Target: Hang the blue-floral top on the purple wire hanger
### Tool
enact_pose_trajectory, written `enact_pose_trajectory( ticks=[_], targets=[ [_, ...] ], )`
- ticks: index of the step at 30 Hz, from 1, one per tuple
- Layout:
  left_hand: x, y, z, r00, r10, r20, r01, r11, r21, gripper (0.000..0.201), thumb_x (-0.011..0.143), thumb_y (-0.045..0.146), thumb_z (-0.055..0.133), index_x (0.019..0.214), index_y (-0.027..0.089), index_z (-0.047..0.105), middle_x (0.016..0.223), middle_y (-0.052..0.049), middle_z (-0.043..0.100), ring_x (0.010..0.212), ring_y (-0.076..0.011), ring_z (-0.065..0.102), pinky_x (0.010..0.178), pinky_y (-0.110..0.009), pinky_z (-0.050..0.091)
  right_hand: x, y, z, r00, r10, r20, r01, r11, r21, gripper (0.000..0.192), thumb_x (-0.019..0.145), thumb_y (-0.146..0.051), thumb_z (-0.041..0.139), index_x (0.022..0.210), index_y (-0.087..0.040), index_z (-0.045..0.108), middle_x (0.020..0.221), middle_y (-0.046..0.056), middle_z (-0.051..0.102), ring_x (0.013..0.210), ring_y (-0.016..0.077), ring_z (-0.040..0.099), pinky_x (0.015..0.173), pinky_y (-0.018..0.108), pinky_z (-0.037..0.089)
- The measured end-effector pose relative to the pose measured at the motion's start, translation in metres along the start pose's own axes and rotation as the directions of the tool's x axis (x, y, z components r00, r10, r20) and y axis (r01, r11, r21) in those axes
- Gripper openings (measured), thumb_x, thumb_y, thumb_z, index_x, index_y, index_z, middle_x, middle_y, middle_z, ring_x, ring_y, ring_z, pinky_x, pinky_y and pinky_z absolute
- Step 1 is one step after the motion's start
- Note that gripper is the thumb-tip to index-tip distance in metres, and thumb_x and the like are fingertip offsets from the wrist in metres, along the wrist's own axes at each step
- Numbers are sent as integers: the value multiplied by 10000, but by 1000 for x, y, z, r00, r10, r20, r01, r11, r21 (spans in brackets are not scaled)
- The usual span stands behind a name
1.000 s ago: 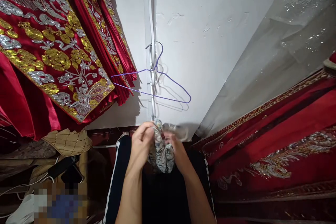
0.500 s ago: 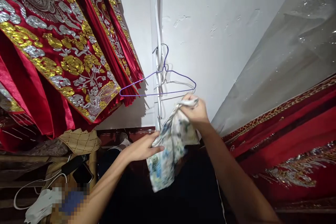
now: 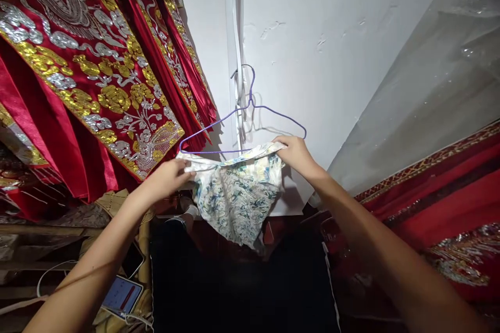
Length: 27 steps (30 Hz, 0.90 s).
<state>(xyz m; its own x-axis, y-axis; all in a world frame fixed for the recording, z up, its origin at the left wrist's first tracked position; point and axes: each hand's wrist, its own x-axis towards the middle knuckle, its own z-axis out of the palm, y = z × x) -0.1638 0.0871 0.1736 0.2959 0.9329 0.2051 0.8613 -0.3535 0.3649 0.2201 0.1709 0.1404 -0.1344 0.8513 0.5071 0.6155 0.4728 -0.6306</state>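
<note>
A white garment with a blue, green and yellow floral print (image 3: 242, 197) is stretched sideways between my hands, its gathered body hanging below the top band. My left hand (image 3: 170, 174) grips the band's left end. At the right end, my right hand (image 3: 296, 155) pinches the same band. Just behind the band is a purple wire hanger (image 3: 214, 125), its hook on a pale vertical strip (image 3: 234, 36) against the wall. The band covers part of the hanger's bottom bar. Whether cloth and hanger touch, I cannot tell.
Red costumes with gold and silver embroidery (image 3: 117, 99) hang at the left. Clear plastic sheeting (image 3: 422, 78) and red embroidered cloth (image 3: 441, 203) line the right side. At lower left, a phone with a lit screen (image 3: 123, 294) and cables lie on a bamboo rack (image 3: 144, 244).
The bunched garment has been spread out and raised to the hanger's bottom bar. My left hand has moved left and up, to the band's other end; my right hand has moved slightly.
</note>
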Motion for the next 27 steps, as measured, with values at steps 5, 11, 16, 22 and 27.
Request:
enact_pose_trajectory(
  ticks=[5, 11, 16, 22, 27],
  targets=[
    [8, 20, -23, 956, 110, -271, -104, 994, 35, 251, 843, 413, 614, 697, 210, 618, 1121, -128, 698, 1016, -311, 644, 919, -385, 493, -14, -17, -27, 997, 69, -45, -75, 988, -139, 201, 698, -146, 572, 758, -158, 764, 706, 51, 732, 680, 211, 647, 575, 275, 403],
    [42, 49, -27, 836, 370, -406, -386, 921, 45, 41, 807, 207, 633, 791, 215, 596, 1303, -118, 608, 1259, -321, 543, 1074, -459, 428, -37, -37, -27, 993, 55, 100, -60, 997, 41, 283, 694, -112, 567, 853, -182, 790, 837, 36, 776, 802, 231, 706, 653, 275, 477],
    [81, 45, -14, 823, 322, -467, -409, 908, -95, 383, 806, 97, 570, 1157, 231, 646, 1082, -95, 676, 1030, -269, 600, 938, -408, 452, -57, -39, -29, 999, 2, 49, -5, 998, 68, 557, 659, -64, 581, 1171, -208, 747, 988, 38, 771, 879, 235, 707, 767, 309, 523],
    [92, 34, 4, 785, 349, -512, -431, 901, -46, 362, 855, 96, 508, 1147, 209, 689, 993, -108, 643, 970, -273, 519, 897, -402, 409, -46, -10, -67, 946, 98, -308, -70, 992, 103, 845, 696, -252, 783, 1481, -147, 486, 1028, 120, 754, 851, 251, 704, 720, 349, 558],
    [90, 28, -5, 755, 249, -607, -355, 933, -60, 165, 916, 255, 559, 1024, 203, 672, 1056, -100, 608, 1021, -253, 549, 922, -389, 425, -28, -16, -109, 972, 208, 111, -233, 926, 298, 304, 621, -426, 886, 784, -193, 779, 754, 83, 748, 696, 255, 708, 604, 339, 546]
  ],
)
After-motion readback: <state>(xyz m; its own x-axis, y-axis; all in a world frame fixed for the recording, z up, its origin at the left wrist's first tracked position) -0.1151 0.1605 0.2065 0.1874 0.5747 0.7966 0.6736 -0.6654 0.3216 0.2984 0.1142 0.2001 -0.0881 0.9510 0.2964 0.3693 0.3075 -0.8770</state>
